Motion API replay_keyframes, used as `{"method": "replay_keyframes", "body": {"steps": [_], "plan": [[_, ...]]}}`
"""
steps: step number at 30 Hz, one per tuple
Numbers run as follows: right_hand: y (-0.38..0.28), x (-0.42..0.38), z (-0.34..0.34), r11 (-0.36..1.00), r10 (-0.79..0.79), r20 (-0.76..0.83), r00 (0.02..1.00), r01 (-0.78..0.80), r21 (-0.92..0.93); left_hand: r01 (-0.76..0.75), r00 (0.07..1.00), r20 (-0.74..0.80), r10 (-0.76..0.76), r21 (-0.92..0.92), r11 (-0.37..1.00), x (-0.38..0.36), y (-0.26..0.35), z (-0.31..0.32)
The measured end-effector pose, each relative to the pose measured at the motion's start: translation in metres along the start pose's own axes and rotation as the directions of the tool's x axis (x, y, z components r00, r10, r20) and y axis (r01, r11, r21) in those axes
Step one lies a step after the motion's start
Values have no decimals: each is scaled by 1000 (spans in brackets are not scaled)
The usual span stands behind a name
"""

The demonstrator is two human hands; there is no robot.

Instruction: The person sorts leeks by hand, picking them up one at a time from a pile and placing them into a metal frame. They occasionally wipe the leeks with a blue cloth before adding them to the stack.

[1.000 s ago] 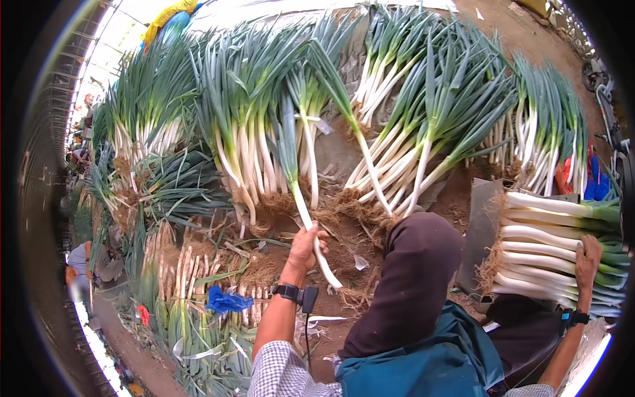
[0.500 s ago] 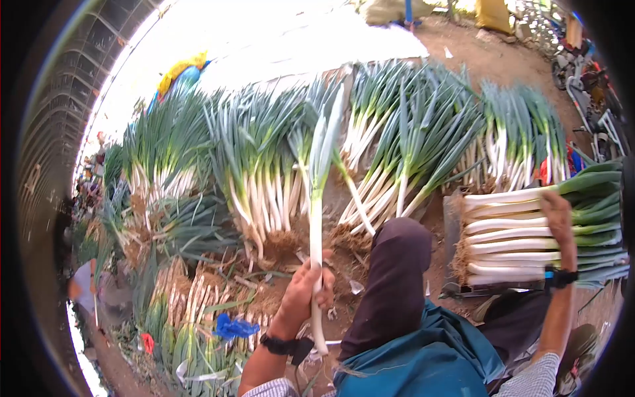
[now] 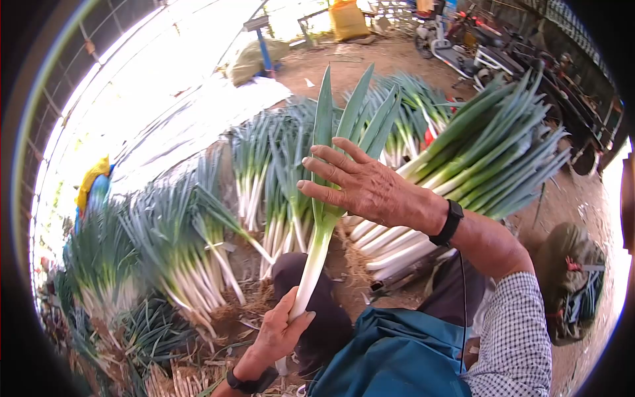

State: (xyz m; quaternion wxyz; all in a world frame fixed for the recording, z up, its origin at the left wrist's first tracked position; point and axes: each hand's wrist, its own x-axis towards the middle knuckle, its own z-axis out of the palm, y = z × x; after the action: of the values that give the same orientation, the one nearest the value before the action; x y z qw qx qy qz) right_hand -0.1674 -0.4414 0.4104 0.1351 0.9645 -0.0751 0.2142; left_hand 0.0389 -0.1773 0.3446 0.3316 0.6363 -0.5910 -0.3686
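A single leek [image 3: 312,270] stands nearly upright in front of me, its white shaft low and its green leaves fanned out above. My left hand [image 3: 278,329] is closed around the lower white part; the root end is mostly hidden by the hand. Across the base of the leaves lies my right hand [image 3: 374,188], back towards me, fingers spread apart. Whether its palm presses on the leaves is hidden. Just behind it, a thick pile of leeks [image 3: 486,159] rests with roots towards me and leaves pointing up and right.
Bundles of leeks [image 3: 188,258] lie in rows on the soil to the left and ahead. A teal cloth [image 3: 390,354] covers my lap, and my dark-trousered knee [image 3: 324,331] is close by. Scooters [image 3: 476,49] stand at the back right. A yellow sack [image 3: 347,20] stands far back.
My right hand has left the leek pile on the right and come over to the held leek's leaves, fingers spreading. My left hand keeps its hold. The view has turned right.
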Motion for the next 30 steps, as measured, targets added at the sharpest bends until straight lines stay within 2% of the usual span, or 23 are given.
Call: {"method": "replay_keyframes", "body": {"steps": [2, 3, 5, 7, 9, 11, 13, 14, 15, 16, 17, 18, 19, 20, 21, 22, 23, 24, 27, 29, 30], "plan": [[15, -26, 10, 998, -17, 77, 997, 22, -57, -36, 996, 82, 38, -26, 999, 8, 11, 5], [24, -41, 14, 997, -37, 38, 999, 40, -65, -47, 991, 124, 51, -42, 998, 13, 16, 7], [44, -58, 8, 998, -5, 86, 996, 11, -66, -64, 982, 175, 76, -77, 995, 30, 19, 14], [60, -61, -20, 959, 30, 120, 992, 6, -283, -128, 968, 205, 146, -99, 987, 55, 36, 10], [80, -62, -55, 949, 78, 81, 994, -50, -310, -388, 906, 179, 384, -16, 922, 88, 43, 8], [102, -65, -95, 884, 154, 115, 981, -85, -459, -232, 964, 125, 235, -33, 972, 114, 63, 7], [121, -73, -129, 828, 226, 119, 967, -127, -546, -337, 941, 55, 333, 71, 939, 154, 61, 8], [128, -78, -141, 816, 259, 106, 960, -159, -557, -299, 954, 48, 297, 52, 953, 171, 66, 10], [137, -85, -150, 802, 291, 93, 952, -190, -566, -293, 955, 70, 287, 110, 950, 187, 71, 13], [147, -96, -148, 814, 364, 132, 922, -245, -527, -287, 958, 31, 285, 82, 955, 202, 67, 27], [151, -101, -139, 795, 487, 277, 828, -289, -533, -280, 960, -8, 281, 53, 959, 217, 57, 49], [156, -107, -129, 766, 593, 408, 694, -331, -551, -372, 923, -82, 376, 59, 926, 227, 49, 73], [163, -117, -118, 730, 673, 518, 528, -362, -579, -317, 947, -42, 317, 5, 948, 236, 40, 94], [173, -138, -99, 747, 661, 551, 509, -375, -549, -166, 986, -18, 167, -251, 954, 248, 18, 122], [183, -164, -77, 765, 644, 585, 493, -391, -512, -131, 991, -23, 130, -283, 950, 257, -5, 149], [190, -191, -57, 794, 603, 615, 508, -453, -404, -97, 995, -28, 93, -316, 944, 265, -28, 175], [192, -220, -38, 810, 560, 640, 526, -512, -287, -238, 969, -99, 228, -98, 966, 263, -42, 192], [193, -235, -29, 809, 518, 656, 548, -564, -168, -337, 919, -169, 357, 140, 931, 261, -56, 209], [193, -243, -26, 909, 394, 517, 760, -406, -96, -303, 913, -224, 340, 182, 935, 257, -42, 208], [191, -222, -30, 900, 429, 574, 698, -385, -203, -308, 900, -260, 350, 190, 932, 263, -32, 201], [192, -220, -27, 902, 432, 529, 730, -365, -232, -338, 824, -346, 449, 335, 879, 270, -32, 199]]}}
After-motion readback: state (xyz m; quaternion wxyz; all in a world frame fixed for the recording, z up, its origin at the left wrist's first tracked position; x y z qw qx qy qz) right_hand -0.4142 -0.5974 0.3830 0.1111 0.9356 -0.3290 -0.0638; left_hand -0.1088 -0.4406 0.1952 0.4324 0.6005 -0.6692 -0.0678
